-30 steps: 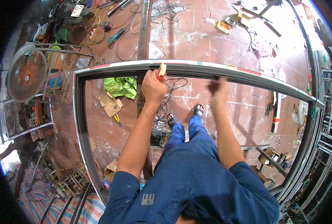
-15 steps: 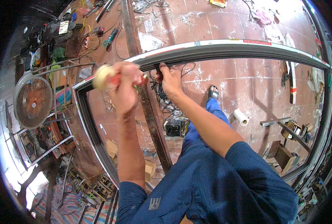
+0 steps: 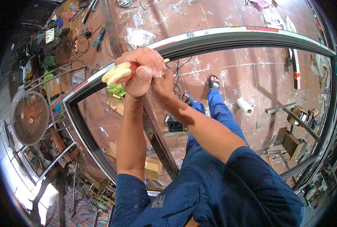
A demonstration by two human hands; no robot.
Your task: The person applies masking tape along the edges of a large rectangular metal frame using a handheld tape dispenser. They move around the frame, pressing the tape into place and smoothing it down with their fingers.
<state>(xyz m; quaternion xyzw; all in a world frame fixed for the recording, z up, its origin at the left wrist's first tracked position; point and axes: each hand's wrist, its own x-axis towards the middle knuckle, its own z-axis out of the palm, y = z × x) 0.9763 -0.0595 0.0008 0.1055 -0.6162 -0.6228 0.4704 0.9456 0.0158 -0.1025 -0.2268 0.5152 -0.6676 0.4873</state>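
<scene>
My left hand [image 3: 141, 70] is closed around a pale yellow and red tool [image 3: 117, 73] at the dark window or door frame's [image 3: 214, 39] far bar. The tool's lobed yellow butt sticks out to the left and a small pale tip shows past the knuckles on the right; its exact kind is unclear. Just below and to the right, my right hand [image 3: 163, 85] is curled against the left one, at the frame's inner edge. Its fingertips are mostly hidden, and I cannot make out what they grip.
A rusty steel beam [image 3: 153, 132] passes under the frame. A white roll [image 3: 245, 106], a black box [image 3: 175, 124] and cardboard boxes [image 3: 152, 168] lie on the tiled floor. At the left stands a round fan [image 3: 31, 118]. My sandalled feet [image 3: 214, 83] are inside the frame's outline.
My left hand has moved right and come together with my right hand, carrying the yellow and red tool along. The view has shifted, and my second foot now shows.
</scene>
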